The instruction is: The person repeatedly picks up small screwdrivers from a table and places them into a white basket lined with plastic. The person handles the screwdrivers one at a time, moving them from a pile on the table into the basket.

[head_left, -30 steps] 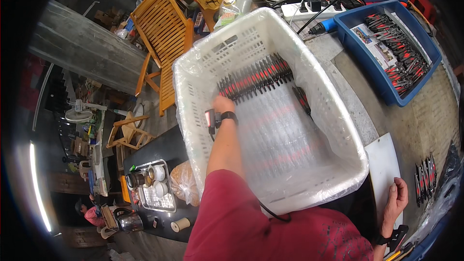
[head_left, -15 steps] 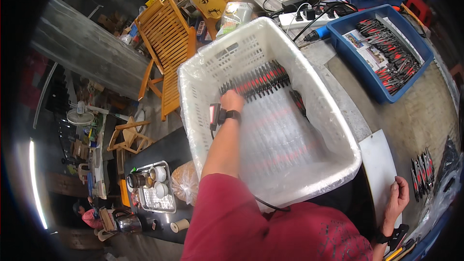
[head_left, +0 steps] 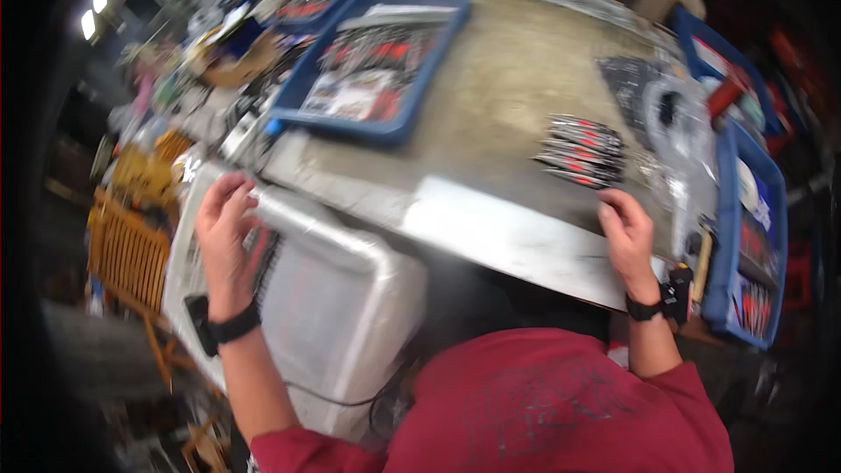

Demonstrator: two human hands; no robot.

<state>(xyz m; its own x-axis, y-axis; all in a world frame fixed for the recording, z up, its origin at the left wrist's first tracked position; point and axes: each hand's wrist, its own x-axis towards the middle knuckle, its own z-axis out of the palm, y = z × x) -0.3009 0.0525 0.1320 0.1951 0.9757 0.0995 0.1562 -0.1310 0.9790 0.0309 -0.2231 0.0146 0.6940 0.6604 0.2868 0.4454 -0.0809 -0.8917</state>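
Note:
My left hand is raised over the white plastic-lined crate, its fingers loosely bent and apart, and no object shows in it. Part of a row of slender black-and-red tools shows inside the crate beside my left wrist; blur hides their exact kind. At the right, my right hand hovers at the edge of the worktable with thumb and fingers apart, holding nothing visible. Just beyond its fingertips lies a small stack of similar black-and-red tools, side by side on the tabletop.
A blue tray with many such tools and printed paper stands farther back. A white board lies along the table's near edge. Clear plastic bags and another blue bin are at the right. A wooden folding chair stands left.
The view has swung right toward the table. My left hand has lifted from the tool row inside the crate; my right hand is now closer to the stack on the table.

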